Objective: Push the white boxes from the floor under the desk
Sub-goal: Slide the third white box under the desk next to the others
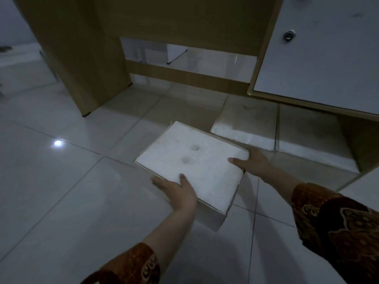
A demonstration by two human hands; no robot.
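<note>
We see a flat white box (190, 167) with a closed lid lying on the pale tiled floor (61, 181), turned at an angle, its far corner pointing toward twelve o'clock at the gap under the wooden desk (67, 48). Two dark grey smudges mark the top of the lid, and the edges look scuffed. What it contains cannot be seen.

We count three white boxes in all. The second white box (246, 124) lies at about two o'clock from the first, just beside it and partly in the shade of the desk. The third white box (313, 144) sits against the second at its three o'clock side, below the desk's white cabinet door (320, 58), which carries one round metal lock (288, 35).

The left hand (176, 188) rests at the near left edge of the first box, at about seven o'clock, its thumb on the lid and its fingers straight along the side. The right hand (254, 162) is at the right corner, about three o'clock, its thumb over the lid's edge and its fingers hidden behind the side, so how far that grip closes cannot be told. Both arms wear brown patterned sleeves (336, 226).
</note>
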